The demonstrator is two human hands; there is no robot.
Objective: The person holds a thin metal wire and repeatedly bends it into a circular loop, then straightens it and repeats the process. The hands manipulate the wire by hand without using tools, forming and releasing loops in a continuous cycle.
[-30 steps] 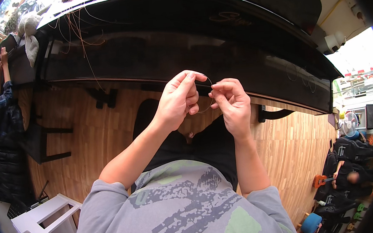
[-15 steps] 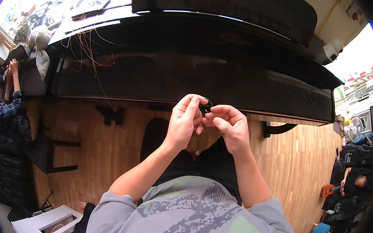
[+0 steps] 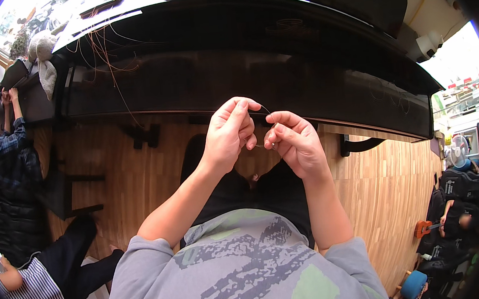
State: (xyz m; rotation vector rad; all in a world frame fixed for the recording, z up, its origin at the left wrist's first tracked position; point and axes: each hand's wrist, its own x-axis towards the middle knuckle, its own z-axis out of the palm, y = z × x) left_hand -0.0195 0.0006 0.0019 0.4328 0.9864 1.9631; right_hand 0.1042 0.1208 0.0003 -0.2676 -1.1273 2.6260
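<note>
Before my chest, a thin dark string or wire curves between my two hands. My left hand is closed, pinching one part of it between thumb and forefinger. My right hand pinches it a little further along, with its fingers curled. The string's lower part shows only faintly between the fingertips. Beyond my hands stands a long glossy black piano. Several thin coppery strings lie loosely over its left end, one hanging down its front.
At the far left a person in a plaid shirt sits by a black chair. A person in a striped top is near on the left. A grey plush toy rests beside the piano. At right are a small guitar and a blue stool.
My hands have moved slightly apart, showing more of the string between them. The person in the striped top has come further into view at the lower left. The whole view has shifted slightly.
</note>
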